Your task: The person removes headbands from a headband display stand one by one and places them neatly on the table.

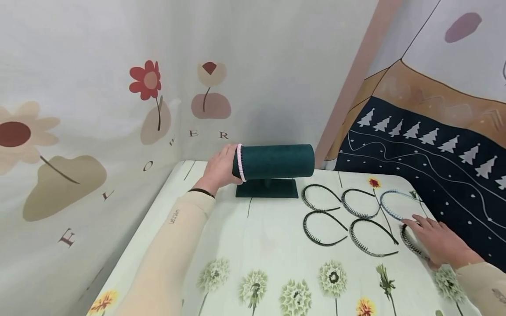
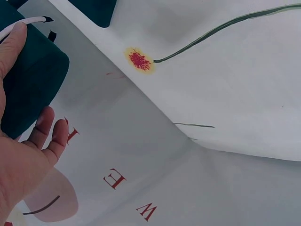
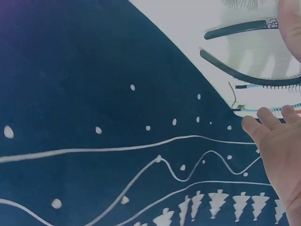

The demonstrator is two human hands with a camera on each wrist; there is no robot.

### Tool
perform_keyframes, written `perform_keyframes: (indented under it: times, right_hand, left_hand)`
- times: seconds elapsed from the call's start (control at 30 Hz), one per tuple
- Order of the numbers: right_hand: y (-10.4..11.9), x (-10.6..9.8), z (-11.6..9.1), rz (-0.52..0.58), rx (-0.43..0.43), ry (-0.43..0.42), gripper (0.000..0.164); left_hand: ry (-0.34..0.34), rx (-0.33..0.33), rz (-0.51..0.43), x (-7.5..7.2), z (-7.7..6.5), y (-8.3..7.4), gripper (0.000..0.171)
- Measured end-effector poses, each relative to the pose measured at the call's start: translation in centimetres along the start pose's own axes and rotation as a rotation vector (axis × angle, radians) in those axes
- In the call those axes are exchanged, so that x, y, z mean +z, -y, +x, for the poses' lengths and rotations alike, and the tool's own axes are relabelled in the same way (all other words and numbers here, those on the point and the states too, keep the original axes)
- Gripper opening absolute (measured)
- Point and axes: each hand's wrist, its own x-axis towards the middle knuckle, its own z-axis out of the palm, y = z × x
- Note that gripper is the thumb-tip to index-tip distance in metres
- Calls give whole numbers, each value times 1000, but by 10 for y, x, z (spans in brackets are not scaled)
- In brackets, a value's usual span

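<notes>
A dark green cylindrical headband stand (image 1: pixel 278 161) stands at the back of the table, with a pale pink toothed headband (image 1: pixel 240 162) around its left end. My left hand (image 1: pixel 221 170) grips that end. In the left wrist view, the thumb (image 2: pixel 14 44) lies against the headband and the fingers reach around the stand's edge. At the right of the table, my right hand (image 1: pixel 440 240) is over a dark toothed headband (image 1: pixel 412 245). In the right wrist view this headband (image 3: pixel 244 73) lies between the thumb and the extended fingers (image 3: pixel 270 117). Contact there is unclear.
Several dark toothed headbands (image 1: pixel 310 230) lie in two rows right of the stand. A light blue headband (image 1: pixel 385 204) lies behind my right hand. A pale flower-printed cloth (image 1: pixel 237 241) covers the table. Printed curtains (image 1: pixel 276 66) hang behind and at the sides.
</notes>
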Motion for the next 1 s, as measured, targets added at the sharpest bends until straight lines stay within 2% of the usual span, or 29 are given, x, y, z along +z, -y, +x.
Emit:
perform_keyframes:
  times: [0.43, 0.77, 1.0]
  right_hand:
    - [-6, 7, -5, 154, 181, 52, 146]
    - [-8, 5, -8, 245, 210, 51, 148]
    - [-9, 5, -19, 311, 252, 33, 149]
  left_hand:
    - [6, -7, -14, 1, 1, 1, 126]
    - [-2, -15, -14, 1, 4, 1, 127]
    - [3, -11, -26, 3, 4, -1, 126]
